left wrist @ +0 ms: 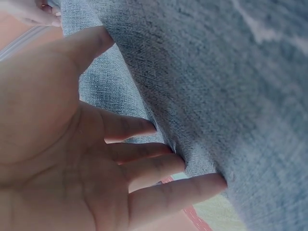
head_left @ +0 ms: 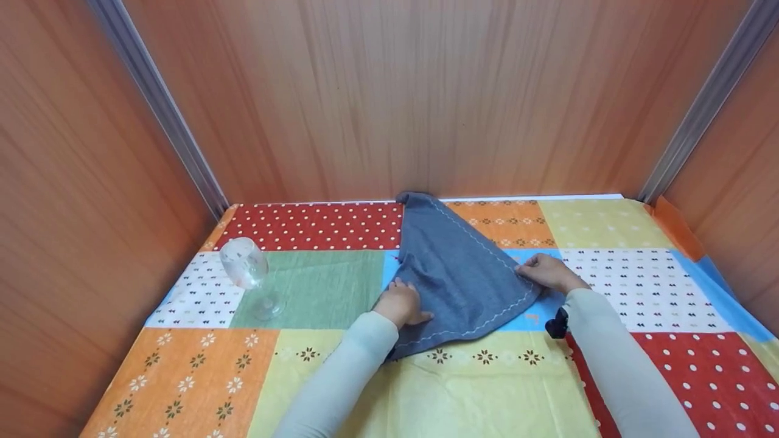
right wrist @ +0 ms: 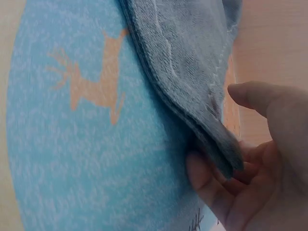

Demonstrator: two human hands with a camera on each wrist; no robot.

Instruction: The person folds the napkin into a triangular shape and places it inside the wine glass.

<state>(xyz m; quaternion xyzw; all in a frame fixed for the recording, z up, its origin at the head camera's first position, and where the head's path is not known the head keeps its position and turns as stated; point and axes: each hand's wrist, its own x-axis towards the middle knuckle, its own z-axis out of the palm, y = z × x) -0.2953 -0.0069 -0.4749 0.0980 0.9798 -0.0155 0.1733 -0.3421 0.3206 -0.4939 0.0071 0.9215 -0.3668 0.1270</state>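
Observation:
A grey cloth [head_left: 465,274] with white stitching along its edges lies folded into a rough triangle, its far tip against the back wall. My left hand [head_left: 401,304] rests at the cloth's left edge. In the left wrist view that hand [left wrist: 82,139] has its fingers stretched out, their tips touching the cloth edge [left wrist: 192,96]. At the right corner is my right hand [head_left: 548,272]. The right wrist view shows the right hand [right wrist: 260,159] with fingers curled under the layered corner [right wrist: 192,110] and the thumb beside its edge. Part of those fingers is hidden behind the cloth.
A clear stemmed glass [head_left: 243,264] stands upright at the left of the table. Beneath everything is a patchwork-print tablecloth [head_left: 328,286]. Wood-grain panels [head_left: 389,103] close off the back and both sides, with metal posts at the corners.

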